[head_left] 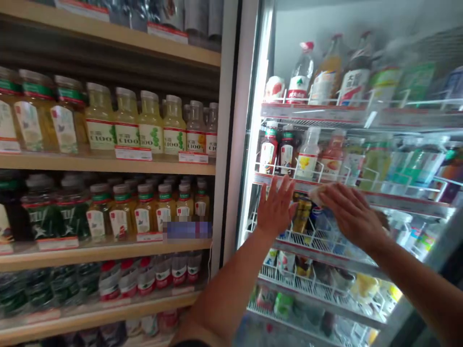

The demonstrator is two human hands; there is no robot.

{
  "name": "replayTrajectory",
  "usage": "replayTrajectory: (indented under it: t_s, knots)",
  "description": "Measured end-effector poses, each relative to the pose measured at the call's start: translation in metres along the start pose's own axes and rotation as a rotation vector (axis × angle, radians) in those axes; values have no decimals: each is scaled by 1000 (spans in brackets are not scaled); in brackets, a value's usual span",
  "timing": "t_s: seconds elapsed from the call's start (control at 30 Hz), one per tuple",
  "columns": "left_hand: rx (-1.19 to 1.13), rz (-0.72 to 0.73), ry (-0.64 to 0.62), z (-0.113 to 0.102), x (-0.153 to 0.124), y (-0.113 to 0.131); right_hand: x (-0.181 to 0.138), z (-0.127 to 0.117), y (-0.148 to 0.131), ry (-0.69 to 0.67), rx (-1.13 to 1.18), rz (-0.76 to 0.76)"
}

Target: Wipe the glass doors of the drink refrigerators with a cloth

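My left hand is raised palm-forward with its fingers spread, in front of the left part of a lit drinks cooler. It holds nothing; whether it touches glass I cannot tell. To its right, my right hand lies flat and slanted, fingers together and pointing left. A pale, cloth-like piece shows under its fingertips, mostly hidden by the hand. Behind the hands are wire racks, with a gold can between them. A bottle with a yellow fruit label stands on the rack above.
Wooden shelves full of juice bottles fill the left side. A light upright post divides them from the cooler. A dark frame edge runs at the lower right. Large soda bottles stand on the cooler's top rack.
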State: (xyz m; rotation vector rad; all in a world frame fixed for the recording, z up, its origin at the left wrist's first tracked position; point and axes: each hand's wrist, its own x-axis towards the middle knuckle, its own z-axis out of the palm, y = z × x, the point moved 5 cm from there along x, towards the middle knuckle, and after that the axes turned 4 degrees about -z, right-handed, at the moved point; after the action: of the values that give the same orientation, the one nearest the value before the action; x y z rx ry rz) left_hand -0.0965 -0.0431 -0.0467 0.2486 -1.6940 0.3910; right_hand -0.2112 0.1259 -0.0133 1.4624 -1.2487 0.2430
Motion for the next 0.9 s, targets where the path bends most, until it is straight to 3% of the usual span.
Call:
replayTrajectory:
  t_s: [0.1,0.17,0.3,0.47,0.5,0.63,0.8,0.9]
  knots:
    - [-43,-3,4,-2,0,-1,18,-13,12,207,-64,211]
    - [-52,4,33,-4,1,-2,29,-15,11,283,-79,269]
    - [-74,20,62,-3,4,-5,51,7,-3,-20,24,28]
    - [-131,-5,48,3,4,-8,64,-5,27,146,-135,393]
    - [-139,-7,49,3,4,-8,66,-4,27,110,-154,388]
    - [-143,0,36,6,3,-8,80,5,17,-62,-69,129]
    - [-133,3,56,4,4,-8,99,-13,45,201,-127,379]
    - [-145,-1,47,3,5,-7,113,-6,37,23,-62,197]
